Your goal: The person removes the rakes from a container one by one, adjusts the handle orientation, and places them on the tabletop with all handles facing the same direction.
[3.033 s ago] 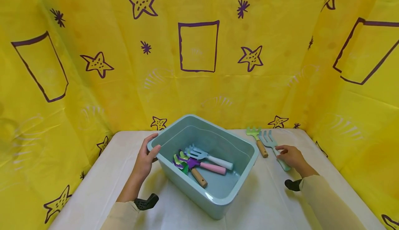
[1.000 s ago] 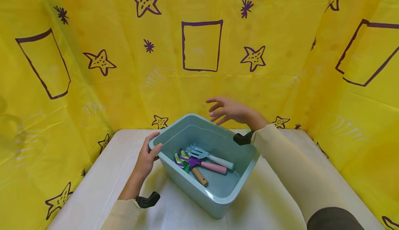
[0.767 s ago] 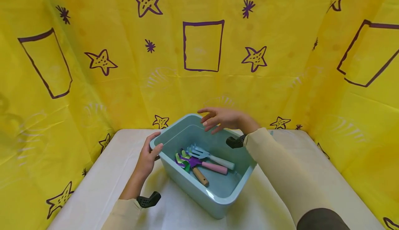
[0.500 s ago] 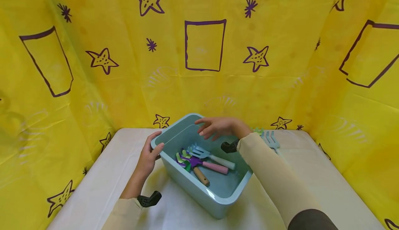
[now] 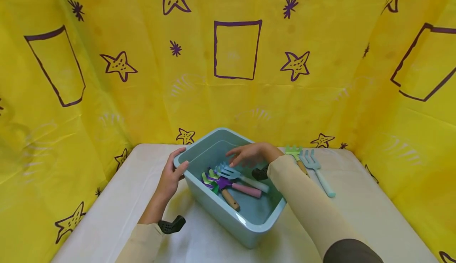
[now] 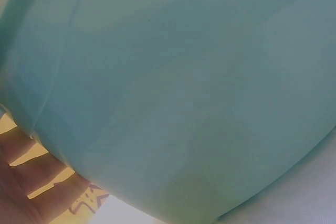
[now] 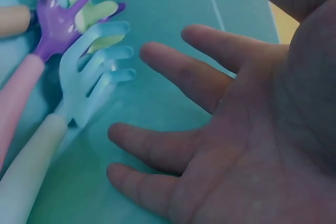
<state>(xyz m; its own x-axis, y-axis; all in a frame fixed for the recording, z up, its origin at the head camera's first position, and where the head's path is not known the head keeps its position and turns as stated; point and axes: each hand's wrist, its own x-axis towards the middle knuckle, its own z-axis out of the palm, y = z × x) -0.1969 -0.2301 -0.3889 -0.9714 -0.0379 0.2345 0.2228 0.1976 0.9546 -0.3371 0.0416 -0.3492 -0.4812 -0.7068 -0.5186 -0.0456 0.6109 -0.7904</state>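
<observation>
While the left hand (image 5: 171,174) grips the near-left corner of the bin (image 5: 249,227), thumb hooked over the rim and fingers down the outer wall, the right hand (image 5: 251,155) hangs inside the bin with its fingers spread, relaxed and holding nothing. Just under and toward the person from those fingertips (image 7: 122,132) lies the blue rake (image 5: 239,177). Its pale tines point to the bin's far-left corner, and its whitish handle runs back to the right along the floor. So its long axis lies slantwise, roughly in line with the right forearm, and the tines are the part closest to the fingers; the wrist view shows them just beside the index and middle fingertips, apart and not touching. The handle sits nearer the palm side, below the wrist. Beside it lie a purple rake (image 5: 231,187) with a pink handle and a green tool (image 5: 210,181) with a wooden handle, all fanned from the same corner. The right hand is clearly the nearer one; the left stays outside the wall. On the table (image 5: 360,211) right of the bin, well apart from both hands, lie a green rake (image 5: 295,155) and a teal fork (image 5: 315,168).
</observation>
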